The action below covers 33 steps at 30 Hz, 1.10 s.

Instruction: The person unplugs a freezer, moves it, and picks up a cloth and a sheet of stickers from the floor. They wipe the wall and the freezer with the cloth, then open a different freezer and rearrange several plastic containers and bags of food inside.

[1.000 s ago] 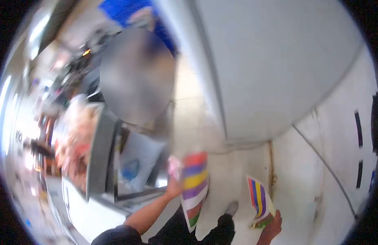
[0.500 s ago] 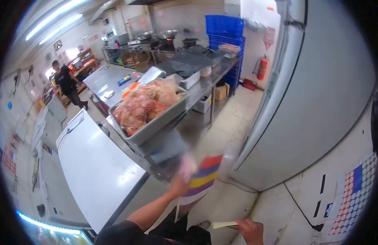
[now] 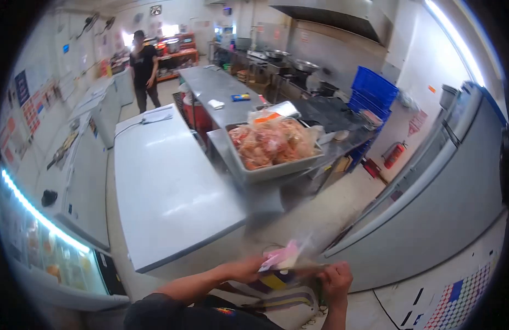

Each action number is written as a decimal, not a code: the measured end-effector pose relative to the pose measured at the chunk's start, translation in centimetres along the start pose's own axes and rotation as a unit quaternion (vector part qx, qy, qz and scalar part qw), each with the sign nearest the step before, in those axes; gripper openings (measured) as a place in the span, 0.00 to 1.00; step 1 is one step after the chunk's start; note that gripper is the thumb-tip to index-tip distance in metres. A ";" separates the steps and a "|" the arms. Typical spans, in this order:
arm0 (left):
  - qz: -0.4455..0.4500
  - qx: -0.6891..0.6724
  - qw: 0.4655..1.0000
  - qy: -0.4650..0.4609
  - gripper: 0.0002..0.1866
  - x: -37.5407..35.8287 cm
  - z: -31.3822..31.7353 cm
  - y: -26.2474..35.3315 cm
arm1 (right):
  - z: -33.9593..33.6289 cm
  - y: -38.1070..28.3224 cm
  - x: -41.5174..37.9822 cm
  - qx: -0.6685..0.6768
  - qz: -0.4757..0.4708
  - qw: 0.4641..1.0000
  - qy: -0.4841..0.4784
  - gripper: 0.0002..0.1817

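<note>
My left hand (image 3: 248,269) is closed at the near end of the white chest freezer. It grips a striped bag (image 3: 276,281) with purple and yellow bands, together with a crumpled pink piece (image 3: 282,254) that looks like thin plastic. More of the bag's striped side hangs below, in front of my legs. My right hand (image 3: 336,280) has its fingers closed at the bag's right edge, where motion blurs the detail. Beyond both hands, a grey tub (image 3: 276,171) on the steel table holds raw-looking meat (image 3: 271,140) in clear plastic bags.
The white chest freezer (image 3: 172,187) stands to the left, with a clipboard at its far end. A tall grey fridge (image 3: 425,220) is close on the right. Blue crates (image 3: 372,93) and a fire extinguisher (image 3: 394,155) are behind. A person (image 3: 144,71) in black stands at the far left.
The view has turned left and up. My hands have come together; the striped bag has swung lower between them. The pale strip my right hand held is no longer distinct.
</note>
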<state>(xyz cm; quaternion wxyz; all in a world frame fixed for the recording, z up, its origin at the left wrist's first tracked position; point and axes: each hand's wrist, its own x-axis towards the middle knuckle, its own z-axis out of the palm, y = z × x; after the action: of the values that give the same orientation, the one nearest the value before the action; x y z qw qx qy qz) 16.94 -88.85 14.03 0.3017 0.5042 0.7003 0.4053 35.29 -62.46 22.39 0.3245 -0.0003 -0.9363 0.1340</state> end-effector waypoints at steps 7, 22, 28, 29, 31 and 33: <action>0.077 -0.073 0.979 0.174 0.22 -14.5 -4.8 -1.3 | 7.0 -11.7 6.3 0.043 -0.115 0.992 0.017 0.17; -0.022 -0.058 0.941 0.334 0.33 -35.1 -12.3 3.8 | 16.0 -31.3 16.9 0.196 -0.188 0.956 -0.107 0.15; -0.068 0.075 0.843 0.528 0.39 -38.0 -11.4 0.4 | 19.8 -36.9 21.8 0.249 -0.244 0.914 -0.205 0.12; -0.065 0.116 0.822 0.554 0.38 -39.0 -11.4 0.3 | 20.7 -37.5 22.7 0.302 -0.241 0.889 -0.248 0.11; -0.157 0.132 0.789 0.579 0.36 -41.7 -11.0 1.0 | 23.9 -37.9 25.0 0.427 -0.198 0.825 -0.313 0.16; -0.273 0.074 0.733 0.619 0.35 -46.0 -8.9 1.3 | 30.5 -36.9 27.4 0.498 -0.100 0.768 -0.390 0.27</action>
<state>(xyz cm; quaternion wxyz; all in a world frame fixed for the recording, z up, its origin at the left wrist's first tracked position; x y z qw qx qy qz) 24.34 -134.77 20.15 -0.1390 -0.0497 0.8676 0.4749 -1.64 -103.33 25.34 -0.1027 0.3074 -0.7787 0.5371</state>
